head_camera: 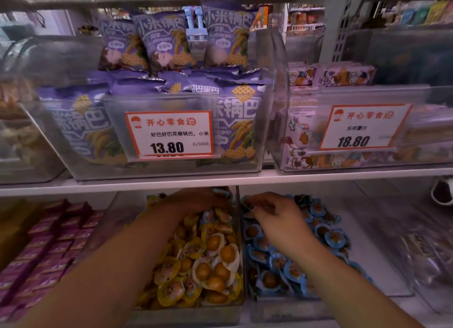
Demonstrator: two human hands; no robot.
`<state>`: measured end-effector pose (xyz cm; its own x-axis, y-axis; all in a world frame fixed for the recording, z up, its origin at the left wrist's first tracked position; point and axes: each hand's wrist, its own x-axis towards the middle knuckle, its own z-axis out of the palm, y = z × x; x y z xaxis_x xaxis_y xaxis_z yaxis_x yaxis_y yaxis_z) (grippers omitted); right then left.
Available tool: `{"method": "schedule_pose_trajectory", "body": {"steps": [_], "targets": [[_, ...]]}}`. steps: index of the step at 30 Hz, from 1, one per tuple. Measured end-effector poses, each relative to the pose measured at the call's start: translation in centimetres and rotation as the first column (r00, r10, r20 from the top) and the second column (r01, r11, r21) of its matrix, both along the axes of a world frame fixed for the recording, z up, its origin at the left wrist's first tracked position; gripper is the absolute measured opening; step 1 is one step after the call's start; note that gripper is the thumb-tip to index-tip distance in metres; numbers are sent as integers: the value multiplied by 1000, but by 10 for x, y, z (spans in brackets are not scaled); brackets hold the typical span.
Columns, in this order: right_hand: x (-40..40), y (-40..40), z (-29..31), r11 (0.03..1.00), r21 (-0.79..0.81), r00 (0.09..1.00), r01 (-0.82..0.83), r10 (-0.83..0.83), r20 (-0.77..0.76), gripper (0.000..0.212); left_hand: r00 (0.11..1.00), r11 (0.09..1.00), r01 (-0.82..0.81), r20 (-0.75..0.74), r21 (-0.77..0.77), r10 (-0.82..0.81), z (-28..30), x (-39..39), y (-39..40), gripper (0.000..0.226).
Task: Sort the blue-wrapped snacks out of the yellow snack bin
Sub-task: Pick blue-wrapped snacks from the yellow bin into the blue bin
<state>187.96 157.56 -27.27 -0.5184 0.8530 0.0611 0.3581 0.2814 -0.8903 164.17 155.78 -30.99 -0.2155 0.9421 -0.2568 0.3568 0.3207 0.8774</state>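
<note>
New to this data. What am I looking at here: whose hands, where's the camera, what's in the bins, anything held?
There is no robot: one wide-angle camera on a person's head looks down at their bare hands on a shop shelf. The left hand reaches deep into the clear bin of yellow-wrapped round snacks, with a blue-wrapped snack at its fingertips, seemingly pinched. The right hand is over the neighbouring clear bin of blue-wrapped round snacks; whether it holds anything is unclear. Purple snack bags fill the upper bin.
</note>
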Motion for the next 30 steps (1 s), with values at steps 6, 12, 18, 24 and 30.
{"method": "schedule_pose_trajectory", "body": {"steps": [6, 12, 18, 24, 30], "targets": [[-2, -10, 8, 997, 72, 991, 38, -28, -132, 21, 896, 917, -344, 362, 200, 257, 48, 3, -86, 45], [-20, -64, 28, 994, 106, 943, -7, 42, -331, 29, 471, 860, -506, 854, 59, 219, 57, 51, -183, 33], [-55, -117, 19, 782, -594, 934, -191, -41, -355, 21, 266, 884, -465, 946, -41, 183, 53, 78, -186, 30], [-64, -109, 15, 592, -742, 889, -315, -89, -448, 32, 425, 804, -588, 881, 92, 210, 44, 67, -167, 32], [-77, -93, 8, 560, -759, 883, -334, -96, -460, 41, 598, 834, -515, 781, 199, 183, 36, 47, -165, 22]]}}
